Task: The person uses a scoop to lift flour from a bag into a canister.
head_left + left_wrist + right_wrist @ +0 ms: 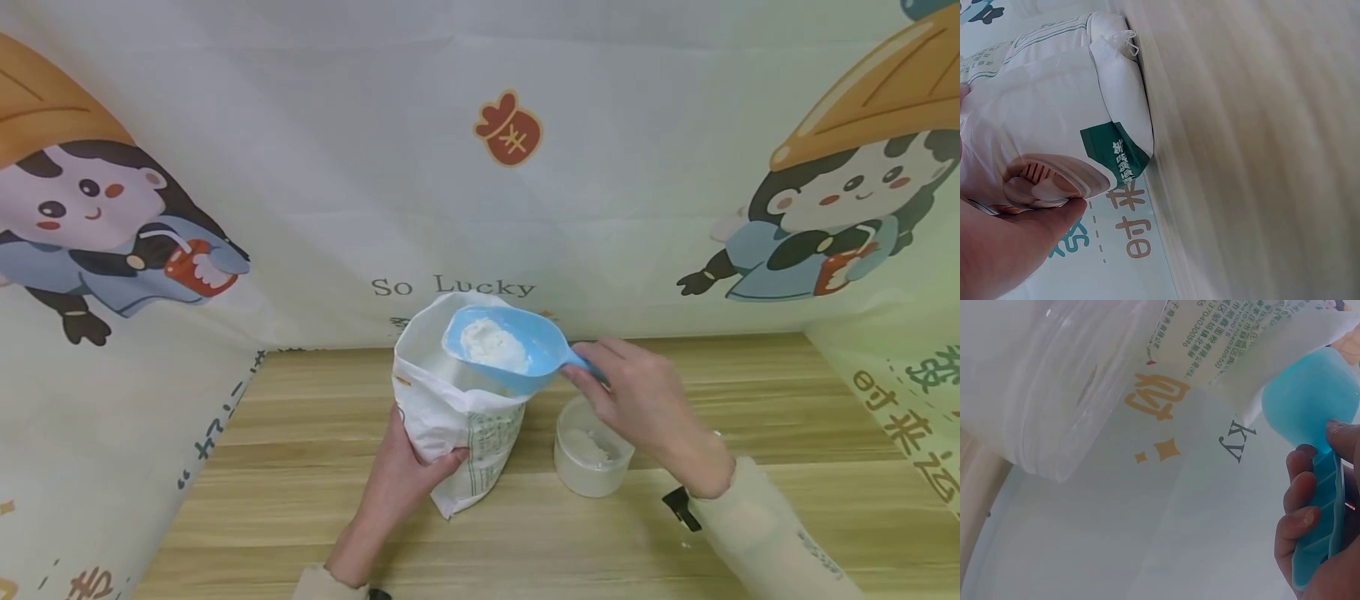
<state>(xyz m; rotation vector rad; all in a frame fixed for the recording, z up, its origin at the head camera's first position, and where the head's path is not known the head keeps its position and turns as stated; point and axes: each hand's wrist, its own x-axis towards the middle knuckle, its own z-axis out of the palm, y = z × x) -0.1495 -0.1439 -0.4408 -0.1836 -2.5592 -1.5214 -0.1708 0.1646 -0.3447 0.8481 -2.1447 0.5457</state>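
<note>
A blue scoop point(551, 337) carries white powder point(493, 345) over the mouth of a white printed bag point(442, 417). My right hand point(637, 396) grips the scoop's handle point(1319, 519), fingers curled round it in the right wrist view. The bag stands open at the top, tilted a little, and my left hand point(408, 467) holds its lower side between thumb and fingers. In the left wrist view the thumb point(1054, 222) presses against the bag's front point(1041, 125). Below my right hand stands a clear round tub point(592, 475) with some white powder inside.
The wood-grain table point(300, 458) lies under the bag and tub. Behind it rises a white printed cloth backdrop point(337, 167), which also covers both sides. A black strap point(681, 508) shows at my right wrist.
</note>
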